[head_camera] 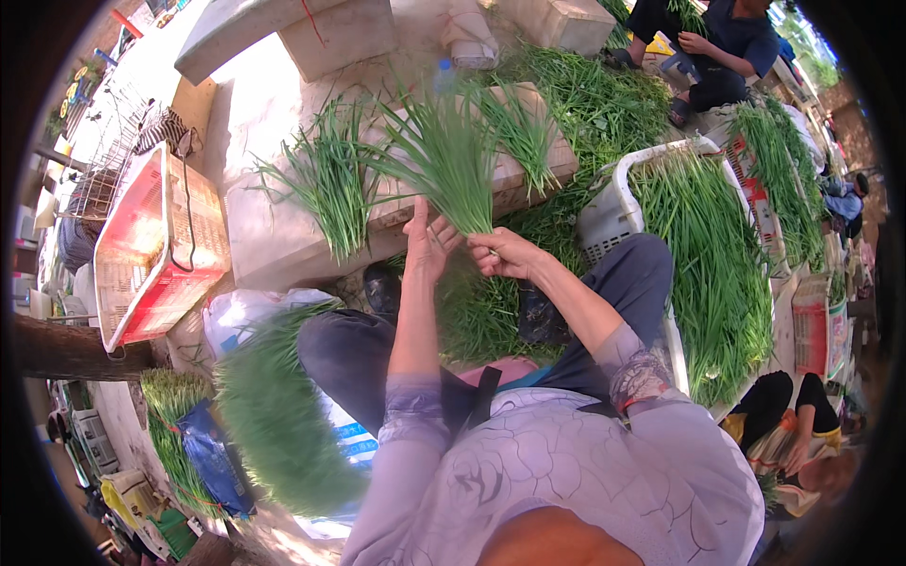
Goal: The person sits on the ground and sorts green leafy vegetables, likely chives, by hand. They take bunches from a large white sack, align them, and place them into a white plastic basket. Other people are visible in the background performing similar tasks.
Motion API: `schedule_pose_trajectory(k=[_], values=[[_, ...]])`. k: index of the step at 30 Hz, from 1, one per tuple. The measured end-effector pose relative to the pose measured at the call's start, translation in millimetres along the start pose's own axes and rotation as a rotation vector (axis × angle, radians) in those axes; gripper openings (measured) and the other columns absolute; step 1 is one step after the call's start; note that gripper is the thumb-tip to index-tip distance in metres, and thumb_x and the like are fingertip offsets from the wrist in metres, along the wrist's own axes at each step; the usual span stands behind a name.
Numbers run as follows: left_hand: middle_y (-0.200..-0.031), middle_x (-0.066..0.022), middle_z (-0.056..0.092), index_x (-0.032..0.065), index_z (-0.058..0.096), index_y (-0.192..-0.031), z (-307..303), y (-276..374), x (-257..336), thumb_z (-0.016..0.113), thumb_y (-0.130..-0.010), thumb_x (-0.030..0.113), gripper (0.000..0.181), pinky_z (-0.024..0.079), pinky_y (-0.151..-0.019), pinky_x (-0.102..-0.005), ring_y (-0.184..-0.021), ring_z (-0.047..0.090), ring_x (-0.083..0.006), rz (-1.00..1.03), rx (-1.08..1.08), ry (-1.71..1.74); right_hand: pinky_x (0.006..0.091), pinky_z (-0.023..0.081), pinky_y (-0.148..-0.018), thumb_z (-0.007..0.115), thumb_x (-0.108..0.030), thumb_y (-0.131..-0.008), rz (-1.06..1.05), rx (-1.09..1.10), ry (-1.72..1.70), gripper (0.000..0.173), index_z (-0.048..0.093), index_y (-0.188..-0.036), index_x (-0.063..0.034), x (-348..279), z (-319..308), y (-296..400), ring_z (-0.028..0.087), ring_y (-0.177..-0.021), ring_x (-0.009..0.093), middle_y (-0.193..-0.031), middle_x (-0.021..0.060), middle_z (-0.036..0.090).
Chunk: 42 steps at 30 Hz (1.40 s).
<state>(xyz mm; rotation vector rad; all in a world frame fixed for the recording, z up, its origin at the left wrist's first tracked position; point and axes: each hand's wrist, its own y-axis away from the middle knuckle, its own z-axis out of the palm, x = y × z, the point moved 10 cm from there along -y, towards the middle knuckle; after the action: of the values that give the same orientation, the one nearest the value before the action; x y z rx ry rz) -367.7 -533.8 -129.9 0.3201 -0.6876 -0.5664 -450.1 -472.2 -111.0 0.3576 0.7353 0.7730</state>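
Observation:
My right hand (504,253) grips a bunch of green garlic chives (453,163) near its cut ends, with the leaves fanning upward and away from me. Beside the bunch, my left hand (428,237) is held with fingers apart, close to the lower leaves; whether it touches them I cannot tell. Both hands are above my spread knees. Just beyond them, one loose bundle of chives (329,187) lies on a low stone slab (276,240) at the left, and a smaller bundle (522,134) rests at the right.
A white plastic crate (630,194) full of chives stands by my right knee. Left of me, a blurred chive pile (283,417) lies on white sacking, near a tilted red-and-white crate (159,247). Loose leaves (601,92) cover ground ahead; a seated person (722,49) holds greens.

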Motion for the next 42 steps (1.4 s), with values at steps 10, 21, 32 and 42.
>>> schedule_pose_trajectory(k=[10, 21, 32, 42], values=[[-0.121, -0.0176, 0.050, 0.0001, 0.043, -0.121, 60.0, 30.0, -45.2, 0.056, -0.083, 0.054, 0.067, 0.048, -0.087, -0.0394, -0.105, 0.056, -0.0315, -0.148, -0.307, -0.037, 0.0184, 0.035, -0.049, 0.046, -0.021, -0.095, 0.081, -0.287, -0.612, 0.015, 0.050, -0.094, -0.0060, -19.6, 25.3, 17.8, 0.038, -0.049, 0.004, -0.065, -0.0035, 0.043], [-0.065, 0.0011, 0.050, 0.0092, 0.045, -0.081, 70.1, 50.8, -17.7, 0.056, -0.091, 0.031, 0.026, 0.034, -0.045, -0.0195, -0.051, 0.043, -0.0054, -0.100, -0.288, -0.741, 0.0183, 0.037, -0.050, 0.055, -0.024, -0.090, 0.020, -0.144, -0.375, 0.019, 0.053, -0.095, -0.0055, -19.7, -9.2, 18.5, 0.039, -0.050, 0.004, -0.067, -0.0022, 0.047], [-0.060, 0.0048, 0.041, 0.0108, 0.042, -0.079, 67.5, 93.3, -29.8, 0.059, -0.089, 0.018, 0.021, 0.028, -0.043, -0.0193, -0.047, 0.035, -0.0048, 0.010, -0.136, -0.547, 0.0358, 0.053, -0.070, 0.054, -0.029, -0.091, -0.037, 0.028, -0.109, 0.024, 0.054, -0.092, -0.0050, -18.3, -18.3, 20.2, 0.060, -0.076, 0.019, -0.088, 0.0074, 0.060], [-0.059, 0.0020, 0.042, 0.0096, 0.043, -0.079, 86.6, 134.4, -12.6, 0.063, -0.086, 0.013, 0.022, 0.028, -0.043, -0.0202, -0.047, 0.037, -0.0060, -0.018, -0.276, -0.427, 0.0193, 0.030, -0.046, 0.041, -0.026, -0.097, -0.028, -0.107, -0.353, 0.022, 0.042, -0.094, -0.0040, -36.1, -9.0, 2.2, 0.034, -0.052, 0.006, -0.069, -0.0015, 0.041]])
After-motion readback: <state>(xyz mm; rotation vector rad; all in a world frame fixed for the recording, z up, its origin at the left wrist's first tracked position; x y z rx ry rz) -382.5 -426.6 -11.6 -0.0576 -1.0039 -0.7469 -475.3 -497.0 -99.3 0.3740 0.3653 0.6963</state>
